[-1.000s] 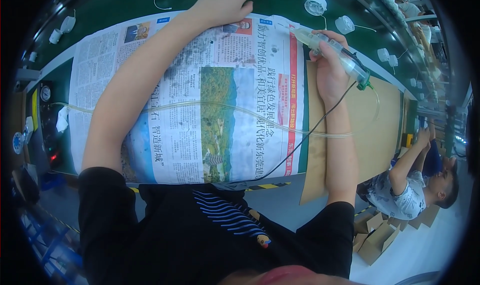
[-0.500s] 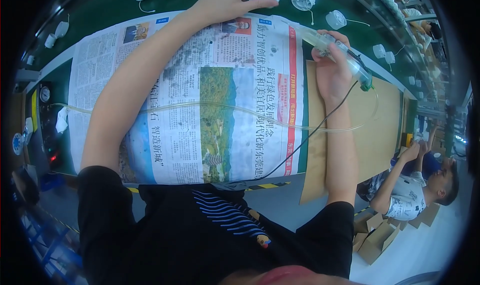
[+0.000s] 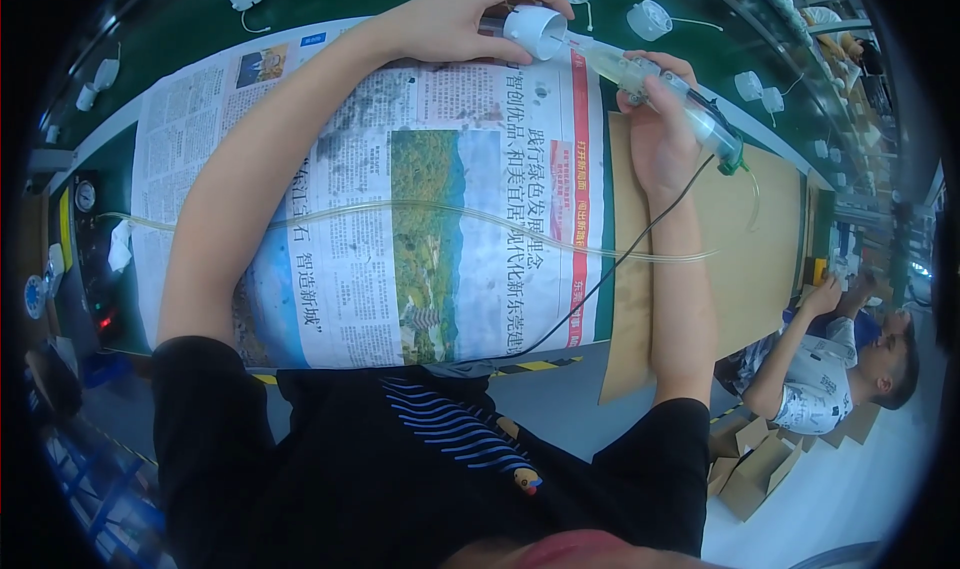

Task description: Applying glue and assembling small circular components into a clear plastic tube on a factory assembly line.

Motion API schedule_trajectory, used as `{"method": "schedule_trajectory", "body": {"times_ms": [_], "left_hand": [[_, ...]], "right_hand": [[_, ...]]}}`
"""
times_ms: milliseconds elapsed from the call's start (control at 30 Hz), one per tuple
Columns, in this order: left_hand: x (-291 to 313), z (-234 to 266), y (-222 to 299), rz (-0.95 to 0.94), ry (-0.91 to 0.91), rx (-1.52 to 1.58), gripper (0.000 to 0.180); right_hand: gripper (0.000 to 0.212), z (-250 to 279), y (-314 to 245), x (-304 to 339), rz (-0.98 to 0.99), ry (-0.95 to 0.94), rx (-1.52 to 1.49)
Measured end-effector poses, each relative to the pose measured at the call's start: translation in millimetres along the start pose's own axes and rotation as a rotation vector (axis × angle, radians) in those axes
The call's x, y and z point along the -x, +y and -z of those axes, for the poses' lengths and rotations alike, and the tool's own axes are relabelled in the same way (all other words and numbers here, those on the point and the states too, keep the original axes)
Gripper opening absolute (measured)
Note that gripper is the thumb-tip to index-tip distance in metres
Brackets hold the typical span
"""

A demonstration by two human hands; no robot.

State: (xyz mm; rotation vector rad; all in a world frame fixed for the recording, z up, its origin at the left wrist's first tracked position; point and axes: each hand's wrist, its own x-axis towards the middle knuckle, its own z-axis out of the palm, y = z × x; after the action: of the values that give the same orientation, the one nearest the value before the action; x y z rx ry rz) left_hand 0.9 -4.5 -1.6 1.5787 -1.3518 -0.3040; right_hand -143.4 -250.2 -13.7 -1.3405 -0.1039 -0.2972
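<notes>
Both hands (image 3: 465, 19) (image 3: 661, 139) curled, close together

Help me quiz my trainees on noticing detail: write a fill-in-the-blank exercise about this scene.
1. The left hand holds a round part coloured ____.
2. The right hand grips a syringe-like dispenser whose rear end is coloured ____.
3. The dispenser's tip points toward the ____ hand.
4. The printed sheets beneath the clear tube are pages of ____.

Missing words: white; green; left; newspaper.
</notes>
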Motion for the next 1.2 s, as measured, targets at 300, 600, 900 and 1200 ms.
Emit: {"method": "schedule_trajectory", "body": {"times_ms": [300, 600, 900, 1200], "left_hand": [[-5.7, -0.9, 10.5, 0.135, -0.052, 0.159, 0.054], [-5.7, 0.0, 13.1, 0.085, -0.066, 0.066, 0.057], [-7.3, -0.2, 15.4, 0.098, -0.065, 0.034, 0.059], [-6.5, 1.0, 14.9, 0.083, -0.083, 0.031, 0.06]], "right_hand": [[0.027, -1.5, -5.2, 0.1, 0.009, -0.041, 0.036], [0.028, -4.3, -5.4, 0.5, 0.008, -0.049, 0.07], [0.028, -4.8, -6.6, 0.8, 0.008, -0.051, 0.077], [0.027, -4.5, -5.5, 1.0, 0.011, -0.025, 0.105]]}}
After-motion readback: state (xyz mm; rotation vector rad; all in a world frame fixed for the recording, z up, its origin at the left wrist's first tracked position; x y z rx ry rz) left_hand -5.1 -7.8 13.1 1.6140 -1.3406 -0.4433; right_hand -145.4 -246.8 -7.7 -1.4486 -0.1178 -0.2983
